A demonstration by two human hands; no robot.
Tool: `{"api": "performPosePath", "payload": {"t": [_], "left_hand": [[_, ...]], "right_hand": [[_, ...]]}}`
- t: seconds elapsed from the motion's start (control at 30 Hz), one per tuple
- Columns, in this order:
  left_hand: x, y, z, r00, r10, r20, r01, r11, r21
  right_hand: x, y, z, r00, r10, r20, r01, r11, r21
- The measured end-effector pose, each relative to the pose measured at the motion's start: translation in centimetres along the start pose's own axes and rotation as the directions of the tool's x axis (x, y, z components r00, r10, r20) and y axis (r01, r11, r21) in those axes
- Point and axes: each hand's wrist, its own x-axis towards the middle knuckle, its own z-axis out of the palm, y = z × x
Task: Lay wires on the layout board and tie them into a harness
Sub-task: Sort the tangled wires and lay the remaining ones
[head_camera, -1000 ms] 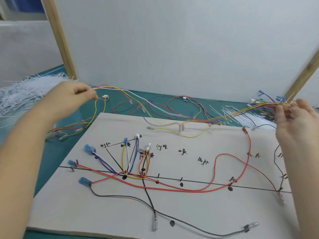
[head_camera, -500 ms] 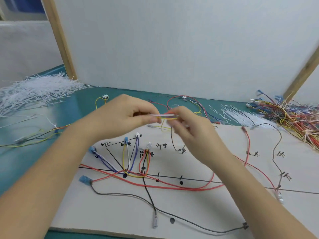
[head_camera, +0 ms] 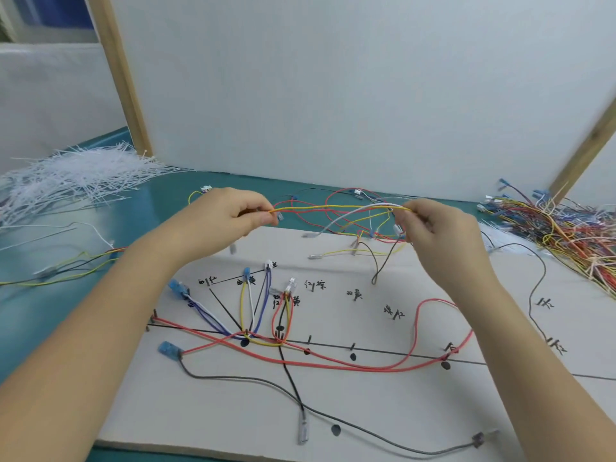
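— Wires nearest the board's front edge?
— Grey wire along the front of the layout board, ending in a small connector at the right; a black wire runs from a blue terminal at the left.

— Further up the board?
— Long red wires follow the drawn black line, hooked round short pins. Yellow, white and blue loops rise from the line to terminals beside handwritten labels.

— And the hands?
— Both are raised above the board's far half. Left hand has thumb and forefinger pinched together on one end of a yellow wire; right hand pinches the other end, fingers curled. The wire is stretched nearly level between them — a white wire and a red one run close beside it, and whether those are gripped too I cannot tell.

— Behind that?
— Loose red, yellow and black wires on the green tabletop at the board's far edge. Far left, a heap of white cable ties; far right, a tangled pile of coloured wires. A white panel with wooden posts stands at the back.
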Motion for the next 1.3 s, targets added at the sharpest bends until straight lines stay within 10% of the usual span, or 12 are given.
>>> {"api": "performPosePath", "payload": {"t": [0.33,0.53,0.73,0.93,1.3], "left_hand": [[0.2,-2.2,0.3,0.986,-0.138,0.091,0.114,0.966,0.232],[1.0,-3.4,0.2,0.988,-0.063,-0.14,0.104,0.947,0.304],[0.8,-2.7,-0.3,0.968,-0.043,-0.248,0.11,0.958,0.263],[-0.2,4.3,2.3,0.985,0.103,-0.138,-0.11,0.993,-0.047],[1.3,7.3,5.8,0.978,0.139,-0.153,-0.172,0.959,-0.224]], "right_hand": [[0.6,2.1,-1.1,0.992,0.116,-0.054,-0.12,0.989,-0.084],[1.0,2.8,-1.9,0.974,0.21,-0.088,-0.219,0.97,-0.104],[2.9,2.7,-3.7,0.886,0.421,-0.193,-0.363,0.891,0.274],[1.7,-0.7,-1.3,0.863,0.158,0.481,-0.493,0.476,0.728],[0.4,-2.0,0.0,0.921,-0.087,0.38,-0.144,0.83,0.539]]}}
